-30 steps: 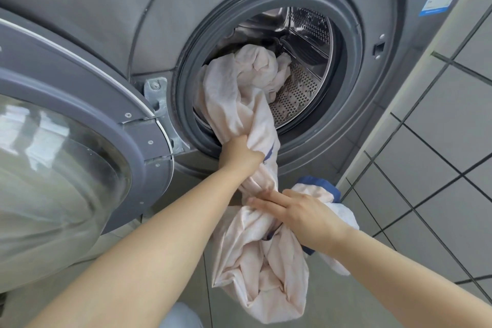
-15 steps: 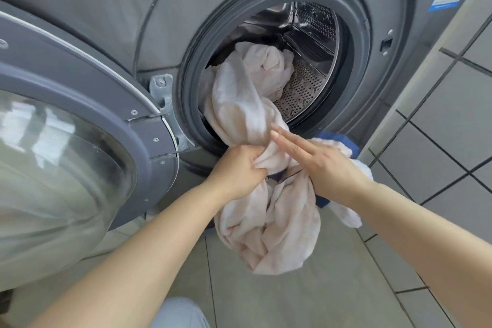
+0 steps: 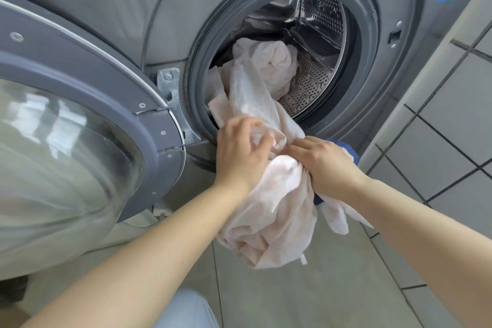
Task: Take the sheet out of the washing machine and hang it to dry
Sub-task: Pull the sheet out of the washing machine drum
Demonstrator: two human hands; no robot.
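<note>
Sheet [image 3: 266, 104] half out of washing machine [image 3: 165, 8] drum at 12 o'clock, right hand [image 3: 326, 165] gripping it, left hand [image 3: 241, 152] blurred with loosely curled fingers on it; hanging bundle may drag floor [image 3: 332, 287].

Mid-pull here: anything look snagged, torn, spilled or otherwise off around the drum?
Nothing stands out. The sheet runs from the drum over the door seal, bunched but with no visible tear. The right hand grips it; the left hand is blurred at it. A hanging fold nears the floor.
</note>
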